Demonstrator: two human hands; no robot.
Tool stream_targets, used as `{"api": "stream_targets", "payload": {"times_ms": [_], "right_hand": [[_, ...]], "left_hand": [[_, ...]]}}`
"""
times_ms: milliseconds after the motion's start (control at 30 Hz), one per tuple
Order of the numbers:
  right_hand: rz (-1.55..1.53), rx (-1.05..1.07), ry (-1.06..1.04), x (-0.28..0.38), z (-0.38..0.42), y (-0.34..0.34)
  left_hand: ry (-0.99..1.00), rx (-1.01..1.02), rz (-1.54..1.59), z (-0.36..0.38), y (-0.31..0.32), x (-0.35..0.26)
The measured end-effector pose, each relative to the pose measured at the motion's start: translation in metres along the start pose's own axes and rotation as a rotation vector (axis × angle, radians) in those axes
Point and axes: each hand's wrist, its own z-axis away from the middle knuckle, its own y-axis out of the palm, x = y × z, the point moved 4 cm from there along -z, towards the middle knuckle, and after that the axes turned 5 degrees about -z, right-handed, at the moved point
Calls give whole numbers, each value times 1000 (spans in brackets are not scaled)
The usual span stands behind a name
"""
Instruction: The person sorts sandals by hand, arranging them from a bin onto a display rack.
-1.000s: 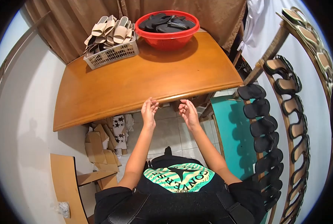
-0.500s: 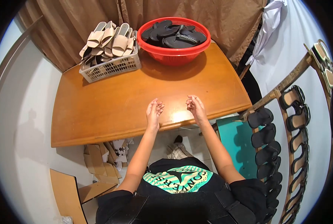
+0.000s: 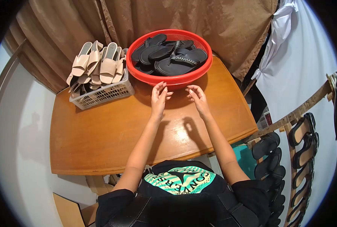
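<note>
Both left hand [image 3: 159,101] and right hand [image 3: 199,100] hover, grip parted, near a red basket [image 3: 176,80].

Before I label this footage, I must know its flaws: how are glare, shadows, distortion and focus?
Head view, middle: a glare spot on the wooden table, with arm shadows on both sides; head view, edges: the sandal rack looks bowed and the corners go black; head view, farther back: the black sandals in the red basket look fairly sharp.

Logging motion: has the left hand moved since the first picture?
Yes: the left hand went from the near edge of the table toward the red basket.
</note>
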Motion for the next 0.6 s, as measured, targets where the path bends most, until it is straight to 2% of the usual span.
{"api": "stream_targets", "payload": {"times_ms": [33,100,233,267,333,467,600], "right_hand": [[1,-2,4,0,-7,-1],[-9,-16,-16,1,-16,-3],[1,22,17,-7,-26,-10],[-2,22,34,-10,-28,-12],[-18,6,56,-15,-28,-16],[-18,2,78,-22,-26,-18],[-69,8,128,-27,-26,-17]], "left_hand": [[-5,-1,0,-11,1,3],[261,-107,-603,-28,-1,-5],[620,-315,-1318,-50,11,-39],[622,-309,-1319,-58,11,-39],[344,-217,-1363,-73,9,-34],[305,-283,-1427,-93,4,-20],[231,-309,-1189,-100,-6,-15]]}}
